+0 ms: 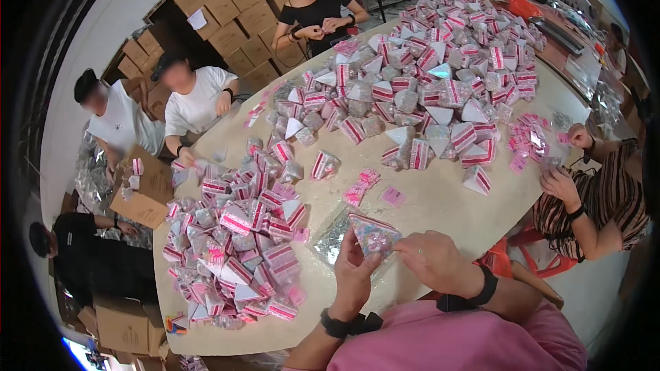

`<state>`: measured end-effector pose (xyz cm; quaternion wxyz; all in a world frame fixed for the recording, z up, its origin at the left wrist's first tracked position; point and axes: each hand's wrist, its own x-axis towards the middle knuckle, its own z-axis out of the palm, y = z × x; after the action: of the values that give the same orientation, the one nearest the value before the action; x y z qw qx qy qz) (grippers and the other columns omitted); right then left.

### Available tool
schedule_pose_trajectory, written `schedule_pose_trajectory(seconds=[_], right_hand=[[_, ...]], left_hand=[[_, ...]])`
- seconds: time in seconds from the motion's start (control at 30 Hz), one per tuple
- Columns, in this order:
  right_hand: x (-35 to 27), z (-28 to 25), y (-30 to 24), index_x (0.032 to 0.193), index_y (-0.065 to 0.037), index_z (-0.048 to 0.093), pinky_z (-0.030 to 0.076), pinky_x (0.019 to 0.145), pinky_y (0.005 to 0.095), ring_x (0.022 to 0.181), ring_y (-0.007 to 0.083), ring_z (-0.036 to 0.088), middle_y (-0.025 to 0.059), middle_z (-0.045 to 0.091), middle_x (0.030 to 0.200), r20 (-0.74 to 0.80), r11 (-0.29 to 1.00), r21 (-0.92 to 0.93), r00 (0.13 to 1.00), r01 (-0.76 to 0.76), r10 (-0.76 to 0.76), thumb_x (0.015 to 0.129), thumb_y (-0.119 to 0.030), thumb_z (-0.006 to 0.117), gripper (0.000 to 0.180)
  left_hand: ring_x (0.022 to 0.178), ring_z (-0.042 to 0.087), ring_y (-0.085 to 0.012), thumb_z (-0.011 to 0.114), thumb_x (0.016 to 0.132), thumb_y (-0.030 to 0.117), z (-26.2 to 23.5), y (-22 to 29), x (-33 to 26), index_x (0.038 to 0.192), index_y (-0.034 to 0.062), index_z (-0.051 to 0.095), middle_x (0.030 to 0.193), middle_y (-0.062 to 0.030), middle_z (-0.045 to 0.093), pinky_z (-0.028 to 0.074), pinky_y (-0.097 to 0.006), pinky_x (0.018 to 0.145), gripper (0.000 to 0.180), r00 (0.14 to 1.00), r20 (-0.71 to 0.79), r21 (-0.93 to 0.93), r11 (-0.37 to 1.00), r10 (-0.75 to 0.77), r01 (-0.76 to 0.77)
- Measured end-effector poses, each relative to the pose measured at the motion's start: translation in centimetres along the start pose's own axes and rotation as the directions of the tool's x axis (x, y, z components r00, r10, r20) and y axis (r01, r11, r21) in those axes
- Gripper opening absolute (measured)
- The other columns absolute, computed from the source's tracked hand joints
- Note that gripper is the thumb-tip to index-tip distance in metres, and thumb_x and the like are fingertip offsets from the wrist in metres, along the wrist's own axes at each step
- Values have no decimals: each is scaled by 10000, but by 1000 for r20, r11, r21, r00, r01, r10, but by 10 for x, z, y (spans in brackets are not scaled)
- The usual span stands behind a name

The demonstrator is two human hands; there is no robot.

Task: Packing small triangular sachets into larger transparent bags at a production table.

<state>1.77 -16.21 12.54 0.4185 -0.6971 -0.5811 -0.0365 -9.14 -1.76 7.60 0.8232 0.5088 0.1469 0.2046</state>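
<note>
Near the table's front edge, my left hand [355, 265] grips a small triangular clear packet [375, 233] with a pink edge and pale, many-coloured contents. My right hand [430, 255] is closed, thumb and fingers pinched at the packet's right corner; whether they hold anything besides that corner is hidden. Just beyond my left hand lies a shallow clear tray or bag [328, 237] of silvery glittering bits, partly covered by the hand. A small stack of pink printed cards [361, 187] sits farther off, with a single pink card [392, 196] to its right.
Heaps of finished-looking triangular packets [237, 247] cover the table's left side and a larger heap [440, 82] its far side. More pink cards [529, 139] lie at right, by a person in stripes [591, 199]. Other people stand around the table [412, 288]. Cartons [234, 20] are stacked behind.
</note>
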Motion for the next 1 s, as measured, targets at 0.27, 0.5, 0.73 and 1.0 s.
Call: schedule_pose_trajectory(seconds=[0.27, 0.5, 0.73, 1.0], right_hand=[[3, 9, -7, 958, 6, 551, 447, 579, 365, 715, 252, 606, 97, 581, 798, 17, 995, -65, 997, 79, -78, 787, -72, 548, 187], [6, 6, -12, 914, -8, 626, 474, 608, 363, 686, 271, 611, 119, 622, 775, -79, 997, 43, 995, -59, 63, 803, -41, 582, 124], [13, 17, -19, 910, 26, 632, 476, 629, 281, 693, 182, 611, 125, 636, 786, -60, 836, 434, 915, -337, 400, 839, -37, 582, 108], [12, 26, -19, 924, 15, 635, 479, 627, 273, 693, 157, 610, 111, 641, 782, -19, 820, 460, 919, -342, 394, 841, -36, 585, 110]], left_hand=[[1215, 439, -208, 739, 780, 123, -1, 7, -11, 1402, 0, 240, 1333, -109, 415, 378, -357, 1022, 807, 994, -17, 23, 994, 111, -111], [1181, 479, -206, 769, 754, 168, 0, 0, -12, 1375, 26, 286, 1300, -76, 451, 414, -361, 992, 799, 997, -6, -72, 995, 71, -71], [1159, 496, -195, 708, 811, 193, -1, -2, -10, 1369, 26, 297, 1272, -80, 476, 419, -352, 978, 713, 996, 80, -104, 994, 49, -40], [1150, 489, -193, 596, 830, 61, -5, 0, -14, 1385, -14, 279, 1245, -111, 486, 397, -334, 991, 644, 998, 18, -42, 998, 55, -55]])
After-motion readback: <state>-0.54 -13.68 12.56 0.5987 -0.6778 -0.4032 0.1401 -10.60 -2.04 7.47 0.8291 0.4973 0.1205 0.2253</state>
